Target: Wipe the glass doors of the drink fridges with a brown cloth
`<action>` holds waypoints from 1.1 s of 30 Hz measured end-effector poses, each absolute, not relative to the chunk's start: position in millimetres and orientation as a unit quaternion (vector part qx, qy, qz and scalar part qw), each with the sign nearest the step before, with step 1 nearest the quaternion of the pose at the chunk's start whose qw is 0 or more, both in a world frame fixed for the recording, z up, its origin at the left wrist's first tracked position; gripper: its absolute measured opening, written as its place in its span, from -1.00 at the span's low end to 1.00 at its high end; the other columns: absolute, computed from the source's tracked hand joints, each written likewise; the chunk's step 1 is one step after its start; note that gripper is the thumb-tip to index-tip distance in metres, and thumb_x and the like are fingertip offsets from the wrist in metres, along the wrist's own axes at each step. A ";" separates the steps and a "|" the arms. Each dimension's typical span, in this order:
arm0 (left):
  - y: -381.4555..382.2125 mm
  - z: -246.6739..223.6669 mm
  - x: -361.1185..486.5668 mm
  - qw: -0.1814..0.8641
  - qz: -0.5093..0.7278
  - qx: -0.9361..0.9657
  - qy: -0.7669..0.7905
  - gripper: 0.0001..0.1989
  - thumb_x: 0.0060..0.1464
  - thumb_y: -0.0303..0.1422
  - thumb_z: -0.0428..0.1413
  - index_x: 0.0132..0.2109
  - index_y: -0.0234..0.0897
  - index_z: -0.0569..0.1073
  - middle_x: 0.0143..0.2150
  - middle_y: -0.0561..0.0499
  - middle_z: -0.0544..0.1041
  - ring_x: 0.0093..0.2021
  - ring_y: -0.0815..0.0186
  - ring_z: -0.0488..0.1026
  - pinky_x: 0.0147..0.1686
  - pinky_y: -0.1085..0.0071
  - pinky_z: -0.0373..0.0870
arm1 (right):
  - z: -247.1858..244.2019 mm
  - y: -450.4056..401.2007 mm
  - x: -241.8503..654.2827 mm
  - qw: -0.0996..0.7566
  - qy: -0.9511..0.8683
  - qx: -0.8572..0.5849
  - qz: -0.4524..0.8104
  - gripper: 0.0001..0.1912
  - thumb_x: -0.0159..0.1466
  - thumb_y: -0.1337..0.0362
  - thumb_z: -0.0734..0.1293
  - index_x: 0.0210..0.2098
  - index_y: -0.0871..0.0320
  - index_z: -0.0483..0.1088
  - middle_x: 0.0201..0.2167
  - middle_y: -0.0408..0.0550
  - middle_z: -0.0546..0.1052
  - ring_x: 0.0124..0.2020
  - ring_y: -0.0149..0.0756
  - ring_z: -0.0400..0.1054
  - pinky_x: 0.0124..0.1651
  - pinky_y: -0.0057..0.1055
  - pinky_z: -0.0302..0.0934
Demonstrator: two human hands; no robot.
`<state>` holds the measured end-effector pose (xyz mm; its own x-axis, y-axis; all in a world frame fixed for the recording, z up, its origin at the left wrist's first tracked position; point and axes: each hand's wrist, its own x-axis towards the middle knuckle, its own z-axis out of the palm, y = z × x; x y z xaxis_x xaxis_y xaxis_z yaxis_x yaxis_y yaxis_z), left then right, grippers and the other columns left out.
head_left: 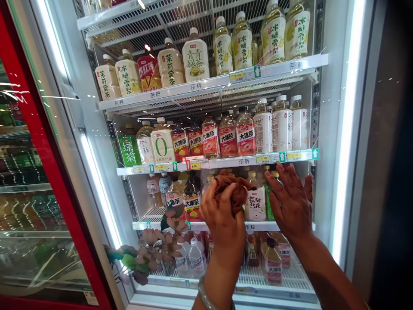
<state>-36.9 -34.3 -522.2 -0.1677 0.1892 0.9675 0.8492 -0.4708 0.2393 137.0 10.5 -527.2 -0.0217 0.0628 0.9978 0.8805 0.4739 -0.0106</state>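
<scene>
My left hand [224,209], with a bangle [206,297] on its wrist, grips a crumpled brown cloth [234,189] in front of the lit cooler's lower shelves. To its right, my right hand [288,202] is raised with the fingers spread and nothing in it. Behind the right hand's fingers runs the edge of the middle shelf [226,162], which carries price tags. A white-labelled bottle [256,204] and a partly hidden green bottle [268,202] stand between the hands. Whether either hand touches the glass cannot be made out.
Rows of bottled drinks [195,58] fill the cooler shelves. A red door frame [61,189] slants down on the left, with more bottles behind its glass. Pinkish flowers with green leaves [158,247] overlap the lower left shelves. Bright light strips line both sides.
</scene>
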 end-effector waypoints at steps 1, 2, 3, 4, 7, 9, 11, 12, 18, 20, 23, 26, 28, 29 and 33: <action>-36.3 -526.5 -29.6 0.259 -0.606 -0.612 -0.438 -0.47 0.10 -0.58 0.18 0.17 -0.02 0.50 0.33 -0.12 0.36 0.33 -0.01 0.28 0.31 -0.06 0.20 | -527.5 11.0 137.1 0.589 -0.624 -0.378 -0.348 -0.29 0.39 0.40 0.34 0.44 -0.20 0.16 0.46 -0.09 0.24 0.52 -0.11 0.01 0.57 0.17 -0.29; -38.5 -531.1 -21.8 0.252 -0.584 -0.641 -0.429 -0.47 0.10 -0.58 0.18 0.17 0.01 0.51 0.34 -0.08 0.37 0.33 0.00 0.28 0.31 -0.05 0.20 | -527.8 11.6 137.4 0.590 -0.623 -0.378 -0.348 -0.30 0.39 0.39 0.33 0.44 -0.20 0.16 0.46 -0.09 0.24 0.52 -0.11 0.01 0.57 0.17 -0.29; -40.7 -535.3 -14.5 0.244 -0.564 -0.670 -0.416 -0.47 0.10 -0.56 0.19 0.17 0.04 0.52 0.35 -0.05 0.38 0.33 0.01 0.28 0.31 -0.04 0.21 | -528.2 12.1 137.8 0.590 -0.624 -0.377 -0.347 -0.32 0.41 0.37 0.33 0.44 -0.20 0.16 0.46 -0.08 0.24 0.52 -0.10 0.01 0.57 0.17 -0.29; -42.6 -538.5 -8.8 0.237 -0.548 -0.694 -0.402 -0.48 0.11 -0.53 0.21 0.17 0.07 0.52 0.35 -0.03 0.39 0.32 0.01 0.29 0.31 -0.03 0.22 | -528.5 12.5 138.3 0.591 -0.624 -0.375 -0.347 -0.34 0.42 0.35 0.32 0.44 -0.19 0.16 0.46 -0.08 0.24 0.53 -0.10 0.01 0.57 0.17 -0.30; -44.7 -538.1 -7.1 0.218 -0.538 -0.722 -0.377 -0.47 0.13 -0.52 0.22 0.18 0.10 0.52 0.34 0.00 0.41 0.30 0.03 0.30 0.29 -0.01 0.25 | -529.0 12.7 139.5 0.590 -0.628 -0.371 -0.346 -0.36 0.43 0.33 0.31 0.44 -0.19 0.16 0.47 -0.07 0.23 0.53 -0.08 0.01 0.56 0.19 -0.30; -43.1 -529.7 -18.8 0.213 -0.561 -0.700 -0.386 -0.43 0.11 -0.58 0.19 0.18 0.09 0.51 0.34 -0.01 0.39 0.32 0.03 0.30 0.31 -0.02 0.23 | -528.8 12.1 139.2 0.588 -0.627 -0.373 -0.349 -0.32 0.41 0.36 0.32 0.44 -0.20 0.15 0.47 -0.08 0.23 0.53 -0.07 0.01 0.56 0.20 -0.29; -40.0 -519.3 -34.8 0.223 -0.601 -0.654 -0.403 -0.40 0.08 -0.62 0.17 0.20 0.04 0.50 0.34 -0.06 0.37 0.33 0.02 0.29 0.33 -0.04 0.20 | -528.2 11.3 138.2 0.587 -0.626 -0.374 -0.351 -0.29 0.39 0.40 0.33 0.45 -0.21 0.14 0.47 -0.08 0.23 0.52 -0.07 0.01 0.56 0.22 -0.27; -38.5 -514.7 -42.2 0.228 -0.622 -0.625 -0.413 -0.40 0.08 -0.62 0.17 0.20 0.00 0.50 0.34 -0.09 0.36 0.33 0.01 0.28 0.34 -0.04 0.19 | -527.8 10.9 137.8 0.588 -0.626 -0.374 -0.351 -0.28 0.39 0.41 0.33 0.44 -0.21 0.14 0.47 -0.09 0.23 0.52 -0.06 0.02 0.55 0.23 -0.26; -37.7 -516.2 -41.0 0.243 -0.632 -0.591 -0.438 -0.39 0.08 -0.62 0.15 0.23 -0.02 0.46 0.38 -0.12 0.30 0.37 -0.02 0.25 0.35 -0.07 0.16 | -524.7 6.5 134.1 0.644 -0.625 -0.325 -0.297 -0.40 0.46 0.31 0.21 0.44 -0.17 0.17 0.46 -0.10 0.25 0.51 -0.01 0.04 0.54 0.33 -0.31; -40.0 -524.3 -28.3 0.237 -0.595 -0.632 -0.436 -0.36 0.12 -0.60 0.14 0.28 0.05 0.42 0.43 -0.10 0.26 0.41 -0.03 0.20 0.37 -0.10 0.11 | -523.2 3.1 128.9 0.663 -0.641 -0.274 -0.274 -0.43 0.48 0.18 0.17 0.46 -0.13 0.13 0.50 -0.08 0.18 0.53 0.04 0.00 0.54 0.35 -0.34; -42.0 -532.6 -16.5 0.186 -0.555 -0.690 -0.426 -0.30 0.19 -0.50 0.13 0.41 0.09 0.27 0.51 -0.09 0.14 0.49 -0.05 0.07 0.42 -0.16 0.02 | -523.2 -2.9 114.5 0.643 -0.703 -0.191 -0.236 -0.38 0.48 -0.04 0.11 0.48 -0.09 0.11 0.53 -0.06 0.10 0.53 0.09 -0.03 0.54 0.32 -0.28; -42.1 -530.6 -20.8 0.095 -0.540 -0.737 -0.395 -0.20 0.19 -0.43 0.14 0.50 0.09 0.11 0.59 -0.03 0.00 0.57 -0.04 -0.10 0.49 -0.16 -0.09 | -527.6 -7.1 97.9 0.662 -0.718 -0.156 -0.149 -0.34 0.48 -0.15 0.04 0.46 -0.06 0.15 0.51 -0.02 0.15 0.52 0.07 0.02 0.52 0.28 -0.10; -43.0 -525.9 -27.9 0.004 -0.524 -0.770 -0.364 -0.09 0.18 -0.42 0.15 0.55 0.11 -0.06 0.62 0.05 -0.11 0.60 0.02 -0.21 0.53 -0.11 -0.15 | -532.6 -6.9 90.8 0.695 -0.695 -0.155 -0.099 -0.32 0.46 -0.19 0.02 0.44 -0.06 0.19 0.49 0.00 0.20 0.50 0.09 0.05 0.49 0.31 -0.05; -44.1 -523.7 -30.8 -0.041 -0.514 -0.783 -0.347 -0.04 0.19 -0.41 0.15 0.56 0.11 -0.17 0.63 0.07 -0.15 0.61 0.05 -0.24 0.54 -0.06 -0.14 | -535.3 -5.5 89.1 0.707 -0.683 -0.157 -0.091 -0.30 0.46 -0.21 0.02 0.44 -0.07 0.19 0.48 0.01 0.21 0.50 0.11 0.06 0.47 0.35 -0.04; -51.2 -521.1 -31.1 -0.124 -0.527 -0.776 -0.323 -0.10 0.32 -0.45 -0.02 0.56 0.01 -0.40 0.61 0.04 -0.06 0.58 0.20 -0.07 0.49 0.14 0.11 | -547.9 5.3 92.0 0.700 -0.663 -0.180 -0.194 -0.39 0.46 -0.10 0.13 0.44 -0.13 0.17 0.51 0.00 0.13 0.49 0.17 0.06 0.42 0.42 0.02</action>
<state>-31.1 -51.2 -521.1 0.2362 0.6320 0.7381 0.3702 -0.7608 0.5330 92.0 5.3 -547.9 0.0455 -0.0338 0.9984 0.5106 0.8598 0.0058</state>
